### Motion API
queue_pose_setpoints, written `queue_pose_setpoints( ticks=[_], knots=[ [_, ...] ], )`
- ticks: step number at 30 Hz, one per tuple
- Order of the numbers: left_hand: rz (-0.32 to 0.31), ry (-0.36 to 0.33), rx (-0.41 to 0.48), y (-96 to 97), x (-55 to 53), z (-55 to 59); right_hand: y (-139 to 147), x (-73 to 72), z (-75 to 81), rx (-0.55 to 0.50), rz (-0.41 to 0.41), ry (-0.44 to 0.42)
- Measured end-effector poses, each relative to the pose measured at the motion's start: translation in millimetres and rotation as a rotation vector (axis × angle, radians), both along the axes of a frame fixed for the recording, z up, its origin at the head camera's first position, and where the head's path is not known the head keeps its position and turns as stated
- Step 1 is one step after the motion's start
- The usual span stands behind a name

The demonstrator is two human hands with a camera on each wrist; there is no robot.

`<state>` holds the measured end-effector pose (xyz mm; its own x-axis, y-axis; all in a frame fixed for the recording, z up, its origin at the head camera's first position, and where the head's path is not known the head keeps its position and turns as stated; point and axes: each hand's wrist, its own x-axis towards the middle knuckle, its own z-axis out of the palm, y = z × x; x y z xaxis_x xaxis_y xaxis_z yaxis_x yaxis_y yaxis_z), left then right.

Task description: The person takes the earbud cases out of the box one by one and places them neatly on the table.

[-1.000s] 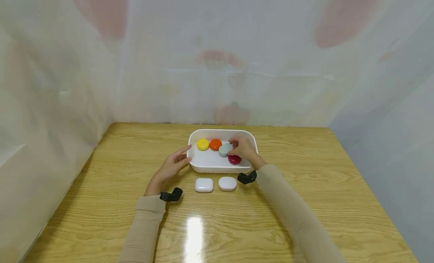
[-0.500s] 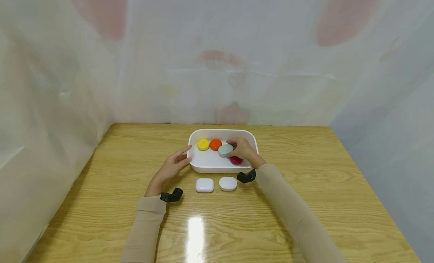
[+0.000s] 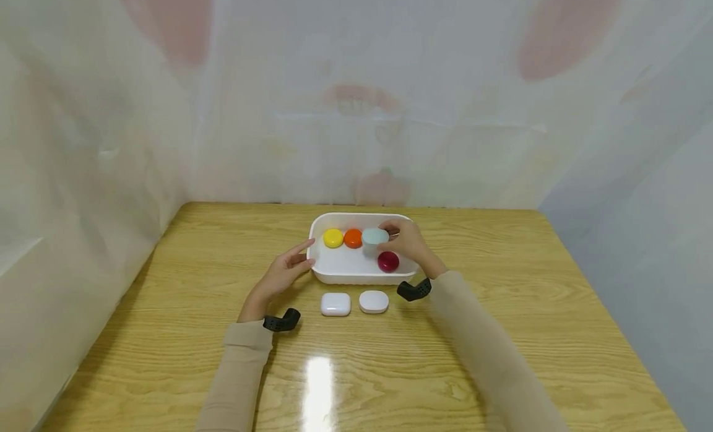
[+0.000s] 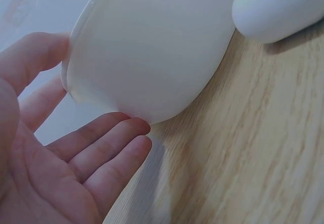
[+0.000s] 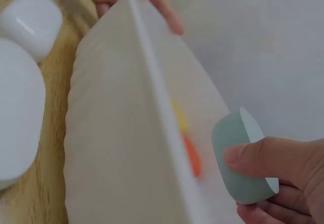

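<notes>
A white tray (image 3: 345, 278) stands on the wooden table. At its left end my left hand (image 3: 281, 275) holds the wall, thumb and index finger over the rim; in the left wrist view the other fingertips (image 4: 134, 128) meet the outside. My right hand (image 3: 408, 241) is over the tray's right part, pinching a pale green oval block (image 5: 238, 158) between thumb and fingers. That block has rounded sides and a lighter flat face. In the tray lie a yellow round piece (image 3: 333, 238), an orange round piece (image 3: 353, 238) and a dark red round piece (image 3: 388, 262).
Two glossy white pieces stand in front of the tray: a rounded rectangular one (image 3: 336, 304) and an oval one (image 3: 374, 302). The wooden table (image 3: 501, 296) meets a pale hanging sheet (image 3: 457, 141) at the back.
The right hand has lifted the pale green block off its spot by the red piece and moved slightly right, leaving the red piece in full view. The left hand stays at the rim.
</notes>
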<state>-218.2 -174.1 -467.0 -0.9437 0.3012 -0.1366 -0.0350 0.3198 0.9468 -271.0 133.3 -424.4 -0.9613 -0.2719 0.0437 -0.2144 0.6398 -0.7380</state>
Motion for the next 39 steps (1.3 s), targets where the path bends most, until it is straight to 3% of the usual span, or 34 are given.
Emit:
queue_pose_setpoints(
  ticks=[10,17,23,33,39],
  knots=[
    [0.000,-0.003,0.001,-3.5,-3.8,-3.2,27.3,46.7,20.9,-0.195,0.035,-0.043],
    [0.003,-0.001,0.003,-1.9,-2.6,-1.0,53.6,80.5,12.3,-0.351,0.060,-0.103],
    [0.001,-0.006,0.001,-1.0,-2.6,-1.4,72.9,101.9,4.1,-0.369,0.032,-0.098],
    [0.006,-0.014,0.005,-1.4,-2.2,-1.2,89.2,113.3,-6.2,-0.314,0.046,-0.088],
    [0.004,-0.012,0.002,-1.7,-3.1,-1.9,90.7,111.5,-23.0,-0.305,0.054,-0.118]
  ],
)
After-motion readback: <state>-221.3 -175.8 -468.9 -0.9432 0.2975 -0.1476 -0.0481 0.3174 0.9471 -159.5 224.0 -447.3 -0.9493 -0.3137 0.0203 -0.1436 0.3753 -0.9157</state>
